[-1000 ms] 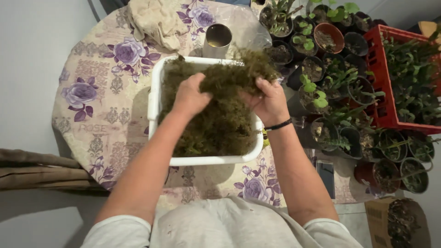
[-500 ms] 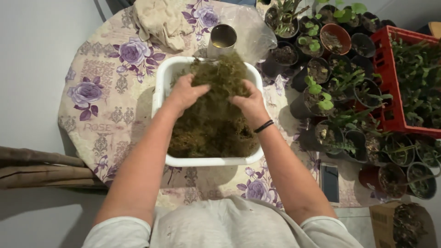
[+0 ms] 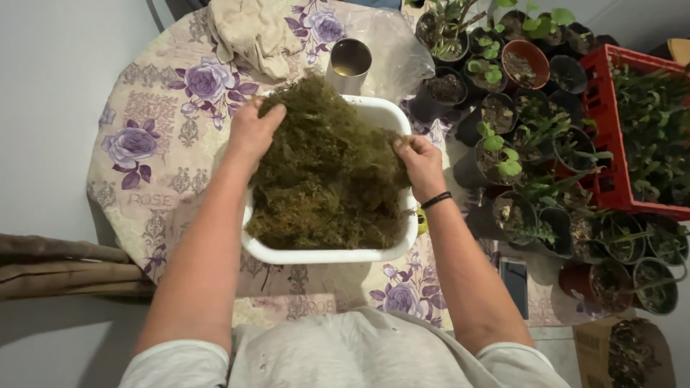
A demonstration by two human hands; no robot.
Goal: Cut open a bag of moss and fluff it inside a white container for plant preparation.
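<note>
A white square tub (image 3: 327, 254) sits on a round table with a purple-flowered cloth (image 3: 151, 154). It is heaped with brown-green moss (image 3: 327, 172). My left hand (image 3: 253, 131) grips the moss at the heap's upper left, over the tub's far left corner. My right hand (image 3: 419, 162), a black band on its wrist, clutches the moss at the right edge of the tub. A broad sheet of moss is stretched and lifted between the two hands.
A metal can (image 3: 348, 65) stands just behind the tub, a crumpled beige cloth (image 3: 248, 32) beyond it. Several small potted plants (image 3: 503, 154) crowd the right side. A red crate (image 3: 631, 129) of plants lies further right. A dark phone (image 3: 514, 280) rests near the table's edge.
Both hands have moved apart, left hand toward the far left corner, right hand to the tub's right edge, pulling the moss clump wider and higher over the tub.
</note>
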